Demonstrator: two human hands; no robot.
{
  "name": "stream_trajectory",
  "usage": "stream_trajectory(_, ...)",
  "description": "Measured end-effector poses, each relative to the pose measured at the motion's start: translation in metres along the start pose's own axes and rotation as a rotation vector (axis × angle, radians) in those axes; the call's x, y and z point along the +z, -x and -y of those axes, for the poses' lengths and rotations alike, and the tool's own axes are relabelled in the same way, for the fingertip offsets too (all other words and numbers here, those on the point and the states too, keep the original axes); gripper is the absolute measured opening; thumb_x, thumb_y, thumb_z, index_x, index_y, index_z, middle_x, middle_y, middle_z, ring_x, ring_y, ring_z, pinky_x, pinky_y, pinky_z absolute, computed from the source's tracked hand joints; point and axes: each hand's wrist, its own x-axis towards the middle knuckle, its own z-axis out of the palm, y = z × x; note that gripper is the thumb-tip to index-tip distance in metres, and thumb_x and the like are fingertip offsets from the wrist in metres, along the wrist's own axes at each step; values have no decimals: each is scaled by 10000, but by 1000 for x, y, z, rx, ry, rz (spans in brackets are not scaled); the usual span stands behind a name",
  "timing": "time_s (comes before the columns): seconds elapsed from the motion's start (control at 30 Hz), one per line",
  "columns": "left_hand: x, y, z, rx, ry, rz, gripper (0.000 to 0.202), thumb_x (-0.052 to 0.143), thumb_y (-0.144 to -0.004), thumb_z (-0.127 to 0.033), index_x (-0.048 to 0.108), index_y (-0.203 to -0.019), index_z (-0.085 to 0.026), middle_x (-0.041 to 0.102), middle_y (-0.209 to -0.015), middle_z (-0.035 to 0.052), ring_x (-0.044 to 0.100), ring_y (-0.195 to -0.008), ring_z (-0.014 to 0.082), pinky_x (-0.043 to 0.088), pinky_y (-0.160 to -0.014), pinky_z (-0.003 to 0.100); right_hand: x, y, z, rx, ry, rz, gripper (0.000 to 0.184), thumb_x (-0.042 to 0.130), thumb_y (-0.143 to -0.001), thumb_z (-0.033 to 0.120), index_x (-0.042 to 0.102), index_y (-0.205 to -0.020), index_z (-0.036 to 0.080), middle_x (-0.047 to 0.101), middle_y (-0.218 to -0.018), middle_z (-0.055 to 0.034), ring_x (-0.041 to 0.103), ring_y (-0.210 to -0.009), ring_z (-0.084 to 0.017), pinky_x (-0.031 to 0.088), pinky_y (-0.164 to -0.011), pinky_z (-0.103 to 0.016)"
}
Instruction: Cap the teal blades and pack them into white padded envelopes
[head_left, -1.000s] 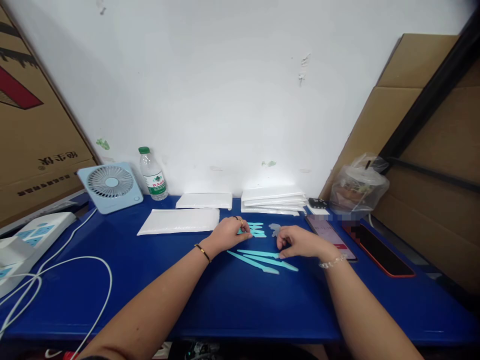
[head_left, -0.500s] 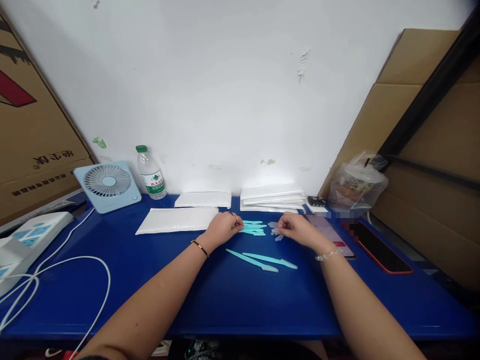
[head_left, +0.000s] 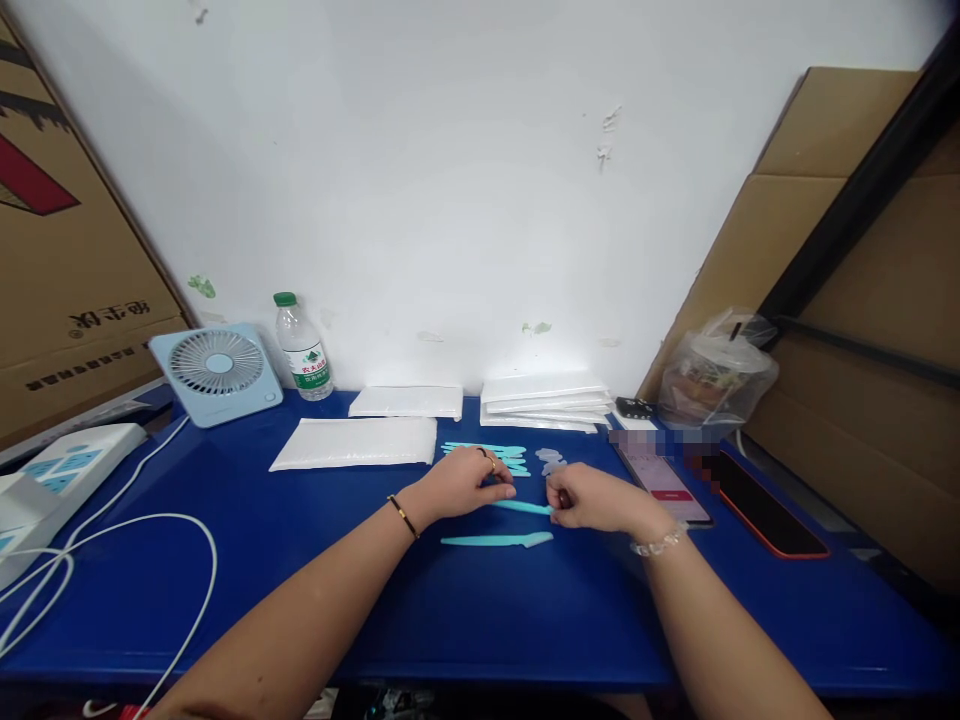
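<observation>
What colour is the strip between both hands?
Light turquoise strip, seen best in the head view, on the blue table.

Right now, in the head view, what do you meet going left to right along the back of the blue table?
Small fan → water bottle → single white mailer → stack of white mailers → bagged drink cup.

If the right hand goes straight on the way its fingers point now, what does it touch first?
The right hand points leftward, pinching one end of a teal stick. Going straight on, it would probably meet the left hand, whose fingers rest at the stick's other end; depth is hard to judge.
</observation>
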Motion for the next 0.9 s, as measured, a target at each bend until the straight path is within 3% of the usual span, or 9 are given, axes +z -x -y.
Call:
stream_trajectory(0.13, 7, -2, 2, -30, -115, 39, 266, 475, -894, -398, 678, -928, -229, 696, -873, 21, 611, -789, 173, 399, -668, 254, 1, -6, 1, -10, -118, -91, 77, 611, -762, 257, 588, -726, 193, 600, -621, 6, 529, -514, -123, 359, -491, -230)
stream_trajectory(0.3, 5, -6, 23, -157, -242, -117, 285, 460, -905, -360, 697, -852, -211, 700, -904, 33, 603, -859, 188, 412, -744, 284, -7, -10, -22, 57, -98, -285, 113, 594, -783, 283, 593, -738, 180, 630, -671, -12, 566, -596, -139, 386, -545, -232)
stream_trajectory(0.43, 3, -5, 35, -224, -263, -195, 249, 514, -873, -360, 710, -931, -217, 685, -967, 46, 570, -919, 206, 421, -798, 316, -11, -11, -30, 118, -27, -387, 137, 637, -757, 293, 624, -812, 168, 646, -752, -35, 583, -678, -159, 405, -606, -248)
stream_trajectory(0.5, 3, -4, 36, -230, -252, -220, 258, 544, -850, -374, 692, -1008, -232, 670, -1009, 46, 557, -947, 217, 420, -803, 329, -10, -9, -21, 30, -42, -359, 174, 655, -750, 326, 640, -838, 176, 639, -832, -41, 575, -717, -157, 412, -625, -247)
stream_trajectory(0.57, 2, -3, 33, -231, -221, -256, 290, 561, -837, -372, 662, -1074, -240, 653, -1045, 45, 550, -972, 219, 417, -821, 332, -6, -6, -6, -106, -79, -218, 216, 680, -731, 374, 656, -845, 192, 619, -877, -33, 558, -723, -145, 411, -616, -236)
stream_trajectory(0.7, -2, 1, 19, -208, -96, -221, 251, 532, -850, -382, 676, -967, -213, 657, -938, 38, 572, -873, 180, 421, -763, 280, 7, -5, 17, -228, -28, 49, 232, 748, -660, 348, 658, -809, 195, 591, -825, -8, 516, -679, -125, 378, -563, -219)
stream_trajectory(0.8, -4, 6, 4, -155, -21, -95, 309, 461, -884, -427, 676, -868, -206, 657, -801, 19, 575, -756, 154, 390, -639, 243, 12, -7, 20, -203, -5, 45, 128, 685, -735, 291, 631, -780, 185, 586, -771, -3, 500, -659, -118, 359, -549, -217)
stream_trajectory(0.9, -4, 11, -7, -97, 1, 44, 347, 427, -896, -453, 676, -890, -211, 651, -723, 10, 559, -668, 144, 351, -578, 237, 12, -8, 19, -135, -60, -37, 83, 629, -783, 264, 602, -782, 185, 571, -676, 13, 495, -603, -111, 350, -520, -214)
